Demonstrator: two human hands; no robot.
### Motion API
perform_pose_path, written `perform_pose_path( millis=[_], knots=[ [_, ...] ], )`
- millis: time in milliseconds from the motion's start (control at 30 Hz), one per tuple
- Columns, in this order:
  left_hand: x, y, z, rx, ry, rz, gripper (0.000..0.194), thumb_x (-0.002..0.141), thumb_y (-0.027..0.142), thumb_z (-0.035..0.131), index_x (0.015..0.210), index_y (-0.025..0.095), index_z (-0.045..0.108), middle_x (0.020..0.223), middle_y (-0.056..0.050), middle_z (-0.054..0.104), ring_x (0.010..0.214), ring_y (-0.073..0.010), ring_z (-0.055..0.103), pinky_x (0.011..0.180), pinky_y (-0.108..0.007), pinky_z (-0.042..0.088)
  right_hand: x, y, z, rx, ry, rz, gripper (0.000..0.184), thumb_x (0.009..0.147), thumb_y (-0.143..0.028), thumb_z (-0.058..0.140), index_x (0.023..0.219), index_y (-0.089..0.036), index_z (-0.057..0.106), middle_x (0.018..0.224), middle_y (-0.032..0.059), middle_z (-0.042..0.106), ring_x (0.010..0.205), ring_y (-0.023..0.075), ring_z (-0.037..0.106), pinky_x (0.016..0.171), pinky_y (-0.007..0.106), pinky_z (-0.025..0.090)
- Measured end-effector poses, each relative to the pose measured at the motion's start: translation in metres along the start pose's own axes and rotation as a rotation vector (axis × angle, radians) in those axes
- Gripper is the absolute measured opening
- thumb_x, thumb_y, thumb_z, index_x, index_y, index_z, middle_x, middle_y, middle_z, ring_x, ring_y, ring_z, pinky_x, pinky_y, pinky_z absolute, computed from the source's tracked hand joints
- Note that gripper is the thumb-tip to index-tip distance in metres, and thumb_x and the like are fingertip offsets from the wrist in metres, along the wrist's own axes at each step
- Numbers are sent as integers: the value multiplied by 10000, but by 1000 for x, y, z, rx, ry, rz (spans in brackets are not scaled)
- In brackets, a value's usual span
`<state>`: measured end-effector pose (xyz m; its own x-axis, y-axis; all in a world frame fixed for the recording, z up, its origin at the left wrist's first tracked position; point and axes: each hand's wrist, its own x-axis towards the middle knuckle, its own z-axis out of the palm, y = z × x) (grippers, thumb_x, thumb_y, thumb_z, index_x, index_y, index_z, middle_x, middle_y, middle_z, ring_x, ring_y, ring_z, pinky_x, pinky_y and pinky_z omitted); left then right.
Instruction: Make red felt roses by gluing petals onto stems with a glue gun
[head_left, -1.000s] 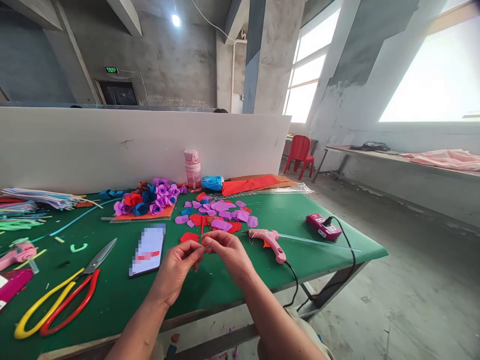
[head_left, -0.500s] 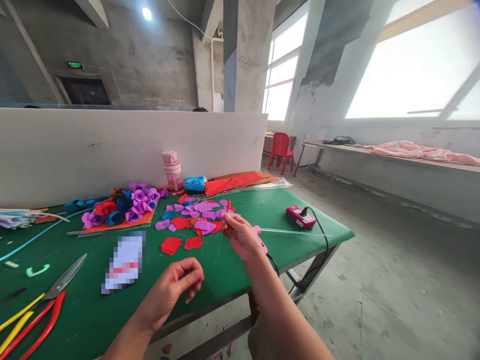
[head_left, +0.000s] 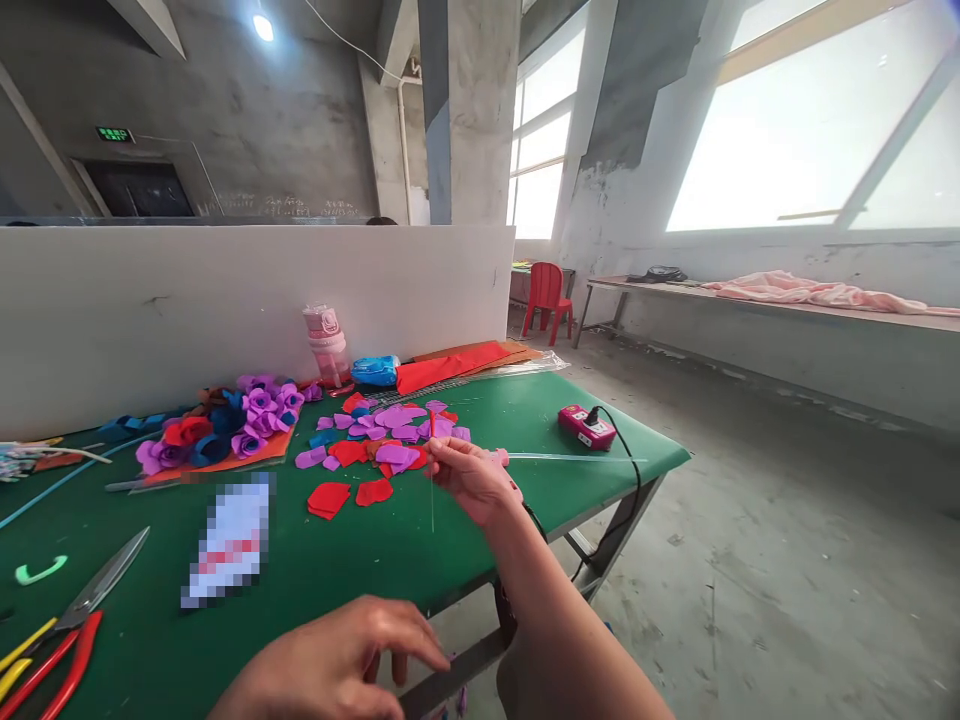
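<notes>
My right hand (head_left: 474,478) is raised over the green table (head_left: 375,560), its fingers pinched on a thin wire (head_left: 432,490) that hangs down from them with a small red tip at the top. It hovers just right of a scatter of red and purple foam petals (head_left: 379,440). A pink glue gun (head_left: 501,458) lies mostly hidden behind that hand. My left hand (head_left: 341,665) is low at the table's near edge, fingers loosely curled and apart, with nothing in it.
Finished purple, red and blue foam roses (head_left: 217,425) lie at the back left beside a pink bottle (head_left: 327,346). A phone (head_left: 229,540) and red-and-yellow scissors (head_left: 60,630) lie to the left. A pink power strip (head_left: 586,427) with a black cord sits at the right. A white partition (head_left: 225,300) backs the table.
My hands have parted: the right carried the wire away to the right over the petals, the left let go and dropped toward the near edge. The view swung right.
</notes>
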<state>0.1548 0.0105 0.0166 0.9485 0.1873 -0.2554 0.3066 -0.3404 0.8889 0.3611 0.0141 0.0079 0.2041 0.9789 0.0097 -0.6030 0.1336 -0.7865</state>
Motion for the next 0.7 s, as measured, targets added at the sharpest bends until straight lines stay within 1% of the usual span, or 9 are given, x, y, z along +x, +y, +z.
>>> perform_pose_path(
  millis=[33,100,233,267,333,367,500,567,700],
  knots=[
    [-1,0,1,30,79,-58,151,609,327,721,708,213,723,690,-5,639,617,-141,530,519,-224,368,-2,0,2,-54,-21,-18,248,591,-338,774,645,-144,630,582,-33,546,541,57,457,574,202,364],
    [-3,-1,-2,-28,245,-139,226,712,386,618,642,193,711,573,-1,596,519,-114,479,466,-219,333,-5,1,6,-149,-38,-53,266,600,-374,760,631,-149,623,570,-34,542,547,62,454,579,206,354],
    [-8,-9,-18,-254,523,-35,309,720,414,616,958,234,698,887,-60,672,496,-90,464,426,-216,322,-10,4,16,-323,-52,-67,298,609,-421,738,658,-150,625,637,-15,600,540,62,448,573,214,349],
    [-8,-12,-22,-292,624,-34,306,722,421,617,937,219,699,838,-61,675,455,-71,417,421,-213,314,-11,5,18,-360,-64,-54,306,608,-429,735,676,-150,631,646,-10,611,537,64,454,569,217,351],
    [-7,-18,-29,-347,859,-17,320,735,455,593,748,155,703,599,-43,616,437,-73,384,404,-206,280,-12,8,24,-410,-88,-27,320,596,-439,737,699,-151,642,622,-13,609,530,72,468,564,222,358],
    [-6,-19,-32,-370,947,-1,319,728,452,603,730,147,697,593,-38,605,449,-74,387,413,-206,289,-13,9,26,-422,-99,-19,323,588,-442,740,693,-151,644,606,-16,605,525,74,471,560,224,362],
    [-3,-18,-34,-471,1003,79,378,679,357,685,1016,189,660,807,-42,645,546,-83,446,494,-213,363,-15,22,34,-450,-132,5,317,592,-445,733,655,-149,642,619,0,630,516,75,469,544,224,365],
    [-2,-15,-32,-528,1038,96,342,695,379,667,960,163,677,779,-46,635,542,-85,447,492,-215,360,-16,31,37,-461,-171,38,315,608,-444,725,678,-146,650,634,11,644,515,77,478,538,221,364],
    [0,-14,-31,-573,1086,133,295,698,424,653,666,131,662,665,-20,580,498,-70,407,460,-210,330,-17,48,41,-447,-265,87,310,632,-435,715,710,-140,657,641,18,650,506,76,491,528,215,364]
  ],
)
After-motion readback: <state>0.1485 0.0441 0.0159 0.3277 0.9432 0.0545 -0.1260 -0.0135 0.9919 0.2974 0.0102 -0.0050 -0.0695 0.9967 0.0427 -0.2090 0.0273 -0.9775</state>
